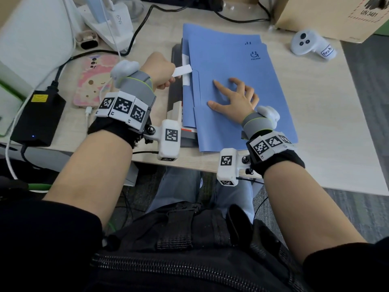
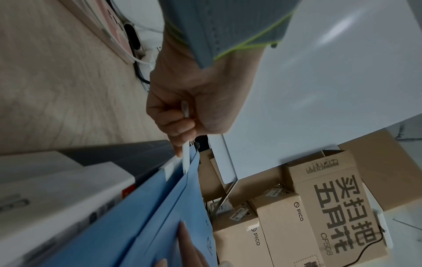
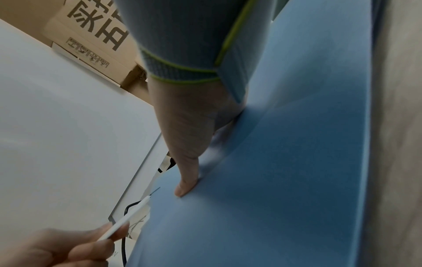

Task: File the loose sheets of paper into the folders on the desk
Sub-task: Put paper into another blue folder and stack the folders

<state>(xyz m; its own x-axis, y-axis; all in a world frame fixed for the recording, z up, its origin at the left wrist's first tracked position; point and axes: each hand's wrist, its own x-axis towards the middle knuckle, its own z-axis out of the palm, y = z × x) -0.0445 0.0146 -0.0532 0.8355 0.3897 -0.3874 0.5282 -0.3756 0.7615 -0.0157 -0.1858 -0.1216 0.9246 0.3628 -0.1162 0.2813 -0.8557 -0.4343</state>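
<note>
Several blue folders (image 1: 242, 66) lie stacked in the middle of the desk (image 1: 328, 123), also seen in the left wrist view (image 2: 137, 225) and the right wrist view (image 3: 285, 162). My right hand (image 1: 233, 98) rests on the top folder with fingers spread, its thumb (image 3: 185, 187) pressing the cover. My left hand (image 1: 166, 79) is curled in a fist at the folders' left edge and pinches a narrow white strip of paper (image 1: 182, 71), whose tip (image 2: 185, 162) meets the folder's edge. A bit of white sheet (image 1: 186, 81) pokes out from the folders just below it.
The folders lie on a dark and white box (image 1: 175, 114). Left of it are a pink-cased phone (image 1: 94, 81), a black power brick (image 1: 37, 116) and cables. A white controller (image 1: 309, 44) and a cardboard box (image 1: 336, 15) sit at the back right.
</note>
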